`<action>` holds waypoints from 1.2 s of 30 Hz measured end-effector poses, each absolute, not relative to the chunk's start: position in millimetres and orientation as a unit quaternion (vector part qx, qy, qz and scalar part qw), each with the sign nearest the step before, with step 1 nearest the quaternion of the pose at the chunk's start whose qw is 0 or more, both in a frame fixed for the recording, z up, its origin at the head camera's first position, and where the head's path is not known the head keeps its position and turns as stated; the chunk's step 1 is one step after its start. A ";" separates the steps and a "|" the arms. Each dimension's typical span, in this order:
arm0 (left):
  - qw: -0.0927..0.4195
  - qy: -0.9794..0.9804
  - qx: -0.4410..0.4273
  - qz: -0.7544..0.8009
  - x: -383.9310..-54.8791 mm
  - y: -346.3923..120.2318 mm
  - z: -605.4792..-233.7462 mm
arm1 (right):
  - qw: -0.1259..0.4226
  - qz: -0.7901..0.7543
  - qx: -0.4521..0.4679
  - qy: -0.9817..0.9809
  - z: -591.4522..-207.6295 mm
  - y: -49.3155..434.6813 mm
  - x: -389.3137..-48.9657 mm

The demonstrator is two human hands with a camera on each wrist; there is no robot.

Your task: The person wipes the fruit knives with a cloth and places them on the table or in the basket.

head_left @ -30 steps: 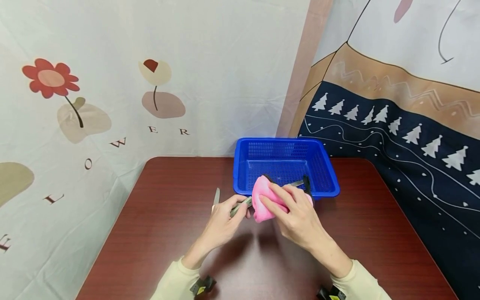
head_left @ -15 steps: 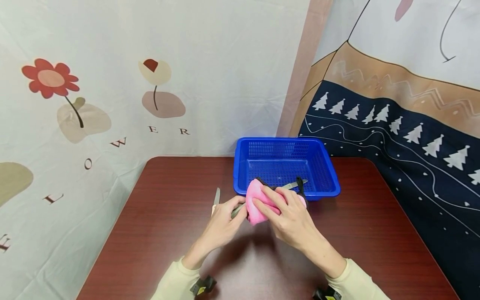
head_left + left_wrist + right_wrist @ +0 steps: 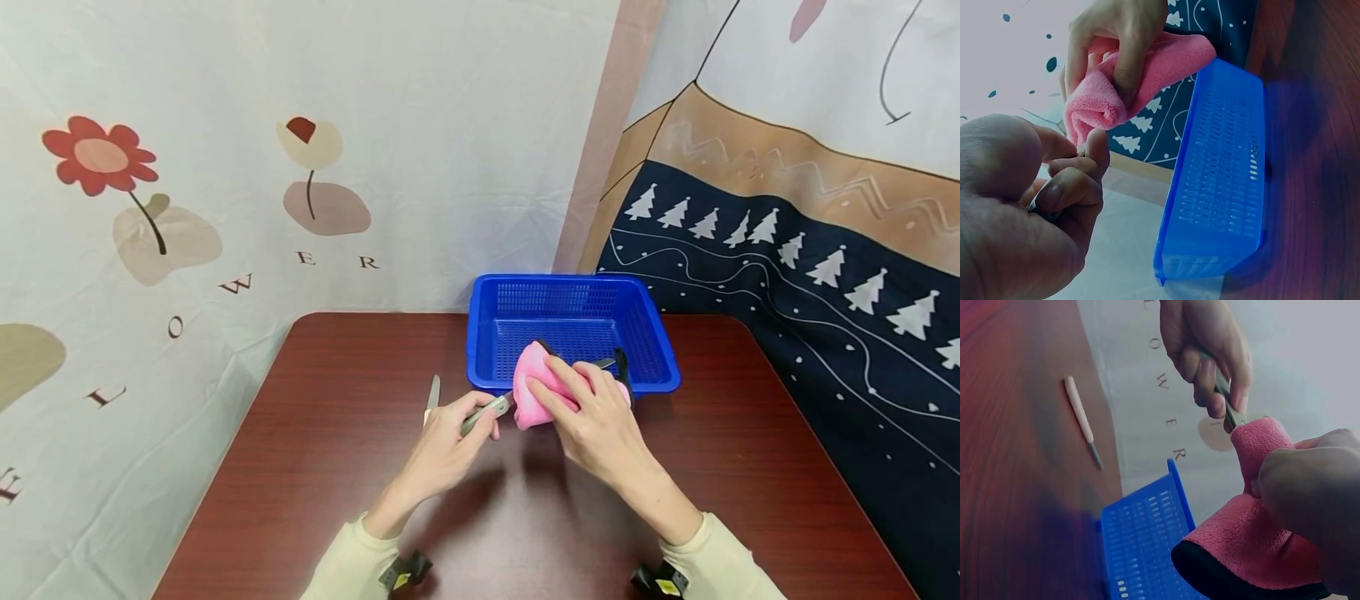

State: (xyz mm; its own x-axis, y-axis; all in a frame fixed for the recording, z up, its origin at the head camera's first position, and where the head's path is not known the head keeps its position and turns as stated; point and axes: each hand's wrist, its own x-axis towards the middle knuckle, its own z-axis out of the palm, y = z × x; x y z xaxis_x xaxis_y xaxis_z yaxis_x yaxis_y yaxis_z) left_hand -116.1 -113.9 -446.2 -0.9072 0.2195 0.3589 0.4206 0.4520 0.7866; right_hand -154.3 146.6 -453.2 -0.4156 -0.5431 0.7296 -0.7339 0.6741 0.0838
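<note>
My left hand [image 3: 447,439] grips a knife [image 3: 487,413] by its grey-green handle. The blade runs rightward into a folded pink cloth [image 3: 532,385], which hides most of it. A short end of the blade [image 3: 603,363] shows beyond the cloth's far side. My right hand [image 3: 597,423] pinches the cloth around the blade, fingers on top. In the right wrist view the pink cloth [image 3: 1260,544] has a dark edge, and the handle [image 3: 1229,403] meets its upper end. Both hands are above the table, just in front of the basket.
A blue plastic basket [image 3: 555,280] stands at the back of the dark red table [image 3: 337,433]. To the left of my left hand lies a second knife [image 3: 1079,409] with a pale handle. Printed fabric [image 3: 420,150] hangs behind the table.
The right hand slid the cloth left toward the knife's handle, uncovering more of the blade's end, then back right. The left hand has stayed nearly still.
</note>
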 end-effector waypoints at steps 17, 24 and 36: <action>0.107 -0.847 -0.190 -0.484 -117.2 -113.4 -448.2 | 0.364 0.130 0.361 -0.848 -452.9 162.4 -159.8; 0.097 -0.852 -0.181 -0.481 -115.6 -114.6 -445.2 | 0.364 0.128 0.357 -0.851 -454.4 167.3 -160.7; 0.093 -0.839 -0.175 -0.507 -115.0 -115.8 -442.0 | 0.380 0.128 0.337 -0.852 -451.7 185.2 -166.7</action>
State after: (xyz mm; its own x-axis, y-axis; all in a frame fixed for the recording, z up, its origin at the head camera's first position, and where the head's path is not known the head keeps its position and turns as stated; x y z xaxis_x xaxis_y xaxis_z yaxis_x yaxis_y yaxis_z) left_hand -115.0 -115.8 -442.0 -0.9211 0.1997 0.3342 0.3887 0.4236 0.8182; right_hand -166.7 185.2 -451.7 -0.4843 -0.4760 0.7341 -0.6712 0.7404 0.0372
